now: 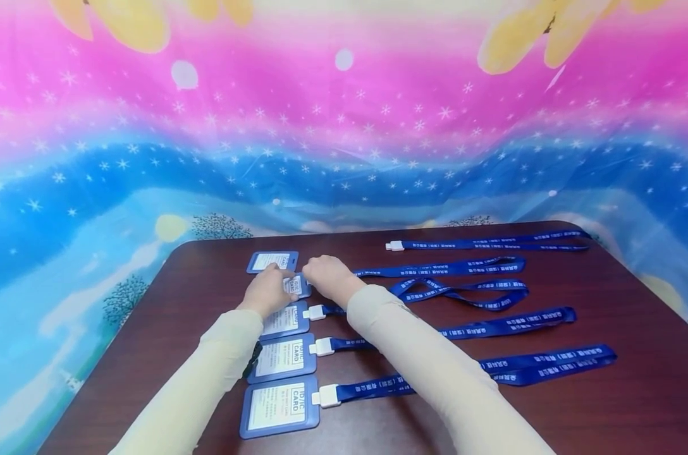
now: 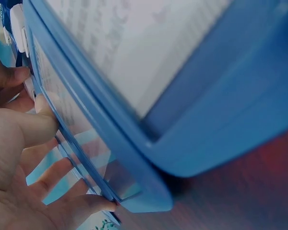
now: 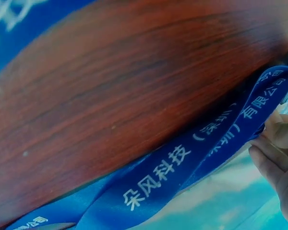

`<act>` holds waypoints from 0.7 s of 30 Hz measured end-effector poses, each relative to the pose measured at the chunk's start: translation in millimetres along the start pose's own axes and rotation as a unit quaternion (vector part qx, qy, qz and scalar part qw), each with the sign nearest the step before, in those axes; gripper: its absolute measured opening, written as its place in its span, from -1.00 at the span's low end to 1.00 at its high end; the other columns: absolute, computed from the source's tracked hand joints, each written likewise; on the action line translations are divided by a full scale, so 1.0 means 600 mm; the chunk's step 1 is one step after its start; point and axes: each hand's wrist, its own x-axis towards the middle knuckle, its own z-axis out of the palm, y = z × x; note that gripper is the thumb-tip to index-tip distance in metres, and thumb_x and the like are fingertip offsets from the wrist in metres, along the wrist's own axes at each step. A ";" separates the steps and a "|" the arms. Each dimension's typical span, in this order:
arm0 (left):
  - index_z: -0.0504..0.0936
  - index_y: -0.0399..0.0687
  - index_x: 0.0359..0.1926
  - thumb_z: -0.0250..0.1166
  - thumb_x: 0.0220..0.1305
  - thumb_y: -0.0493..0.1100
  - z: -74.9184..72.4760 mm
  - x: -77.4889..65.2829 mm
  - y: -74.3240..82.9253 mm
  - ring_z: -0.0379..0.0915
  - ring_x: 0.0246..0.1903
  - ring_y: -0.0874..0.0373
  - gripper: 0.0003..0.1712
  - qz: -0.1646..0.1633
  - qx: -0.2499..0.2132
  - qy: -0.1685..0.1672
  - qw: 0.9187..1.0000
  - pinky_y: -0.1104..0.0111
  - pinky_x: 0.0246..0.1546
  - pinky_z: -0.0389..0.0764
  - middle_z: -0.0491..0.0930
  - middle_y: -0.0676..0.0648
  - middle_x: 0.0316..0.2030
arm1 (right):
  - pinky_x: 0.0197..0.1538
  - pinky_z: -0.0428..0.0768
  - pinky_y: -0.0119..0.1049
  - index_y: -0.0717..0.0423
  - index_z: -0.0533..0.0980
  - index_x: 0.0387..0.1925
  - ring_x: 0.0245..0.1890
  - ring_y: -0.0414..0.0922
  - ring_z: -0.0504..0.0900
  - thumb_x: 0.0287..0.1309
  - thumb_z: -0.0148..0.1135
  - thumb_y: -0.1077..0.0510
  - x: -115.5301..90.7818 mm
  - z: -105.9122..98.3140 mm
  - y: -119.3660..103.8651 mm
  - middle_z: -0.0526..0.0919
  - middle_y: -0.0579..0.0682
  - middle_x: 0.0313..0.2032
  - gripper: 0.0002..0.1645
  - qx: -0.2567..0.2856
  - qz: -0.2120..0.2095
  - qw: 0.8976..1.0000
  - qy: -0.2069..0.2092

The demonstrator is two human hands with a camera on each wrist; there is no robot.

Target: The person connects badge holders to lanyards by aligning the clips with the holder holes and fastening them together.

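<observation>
My left hand [image 1: 267, 292] grips a blue ID card holder [image 1: 296, 286], thumb on its front face and fingers behind, in the row's second place from the back. Against the slotted end of that holder, my right hand [image 1: 327, 277] pinches the end of a blue lanyard [image 1: 435, 270] printed with white characters; its clip is hidden by the fingers. In the right wrist view the doubled strap [image 3: 153, 179] runs up to the right fingertips. The left wrist view shows both hands' fingers meeting close together near the holder's end.
Nearer me lie three card holders [image 1: 312, 407] with white clips [image 1: 329, 395] and lanyards attached. At the back, a holder [image 1: 257, 261] lies apart from a lanyard [image 1: 497, 242] with a white clip. A colourful curtain [image 1: 344, 126] hangs behind the brown table [image 1: 207, 272].
</observation>
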 end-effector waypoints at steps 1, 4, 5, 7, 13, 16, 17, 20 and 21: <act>0.53 -0.16 0.29 0.46 0.19 -0.16 0.000 0.000 0.000 0.27 0.30 -0.26 -0.36 0.001 0.001 0.000 1.000 -0.08 0.27 0.32 0.25 -0.36 0.37 | 0.03 0.60 -0.31 -0.04 0.65 0.03 -0.15 -0.16 0.64 0.32 0.28 0.11 -0.001 -0.001 -0.001 0.69 -0.08 -0.14 -0.73 -0.002 -0.002 1.000 0.001; 0.53 -0.17 0.29 0.46 0.19 -0.16 0.001 -0.001 0.001 0.26 0.31 -0.27 -0.36 0.005 0.005 0.001 1.000 -0.08 0.27 0.31 0.24 -0.37 0.38 | 0.05 0.59 -0.32 -0.05 0.65 0.05 -0.14 -0.16 0.65 0.30 0.30 0.12 -0.004 -0.004 -0.003 0.70 -0.09 -0.13 -0.71 -0.005 -0.008 1.000 0.006; 0.53 -0.18 0.28 0.45 0.19 -0.16 0.001 -0.001 0.001 0.25 0.32 -0.28 -0.36 0.007 0.007 0.002 1.000 -0.08 0.27 0.31 0.23 -0.38 0.38 | 0.05 0.59 -0.33 -0.05 0.64 0.05 -0.14 -0.16 0.65 0.29 0.31 0.12 -0.004 -0.006 -0.004 0.70 -0.08 -0.13 -0.70 -0.005 -0.010 1.000 0.006; 0.52 -0.18 0.29 0.45 0.20 -0.16 0.001 -0.001 0.002 0.22 0.33 -0.29 -0.36 0.008 0.009 0.002 1.000 -0.08 0.28 0.30 0.21 -0.39 0.39 | 0.05 0.59 -0.33 -0.05 0.64 0.06 -0.14 -0.15 0.65 0.28 0.33 0.11 -0.005 -0.007 -0.005 0.70 -0.08 -0.13 -0.68 -0.006 -0.013 1.000 0.005; 0.52 -0.19 0.29 0.43 0.22 -0.14 0.001 0.002 0.004 0.25 0.32 -0.27 -0.37 0.014 0.021 0.005 1.000 -0.07 0.27 0.32 0.22 -0.38 0.39 | 0.01 0.61 -0.32 -0.04 0.65 0.06 -0.17 -0.16 0.66 0.27 0.34 0.12 0.000 -0.010 -0.002 0.71 -0.09 -0.16 -0.68 -0.010 -0.005 1.000 0.007; 0.52 -0.20 0.28 0.43 0.22 -0.13 0.000 0.004 0.006 0.29 0.30 -0.26 -0.37 0.019 0.027 0.002 0.999 -0.07 0.26 0.34 0.25 -0.38 0.37 | -0.02 0.62 -0.33 -0.05 0.66 0.06 -0.19 -0.17 0.67 0.30 0.31 0.13 0.003 -0.010 0.000 0.72 -0.09 -0.17 -0.70 -0.018 0.002 1.000 0.015; 0.52 -0.20 0.28 0.43 0.22 -0.12 -0.001 0.004 0.006 0.29 0.29 -0.26 -0.37 0.020 0.030 0.000 0.999 -0.07 0.26 0.34 0.25 -0.38 0.37 | -0.03 0.62 -0.33 -0.04 0.66 0.06 -0.19 -0.17 0.67 0.30 0.31 0.13 0.004 -0.010 0.000 0.72 -0.09 -0.17 -0.70 -0.019 0.002 1.000 0.016; 0.52 -0.16 0.29 0.44 0.21 -0.10 -0.006 0.003 0.003 0.32 0.27 -0.24 -0.36 0.017 0.035 -0.012 0.999 -0.08 0.24 0.36 0.28 -0.36 0.34 | -0.03 0.63 -0.32 -0.03 0.66 0.04 -0.19 -0.16 0.67 0.32 0.28 0.14 0.005 -0.011 -0.001 0.72 -0.08 -0.16 -0.72 -0.015 -0.003 1.000 0.011; 0.52 -0.14 0.30 0.44 0.21 -0.08 -0.009 0.002 0.001 0.34 0.25 -0.23 -0.36 0.016 0.038 -0.018 0.999 -0.08 0.23 0.37 0.30 -0.35 0.33 | -0.03 0.62 -0.32 -0.03 0.66 0.04 -0.18 -0.16 0.67 0.33 0.27 0.13 0.005 -0.011 -0.001 0.71 -0.08 -0.15 -0.73 -0.010 -0.005 1.000 0.008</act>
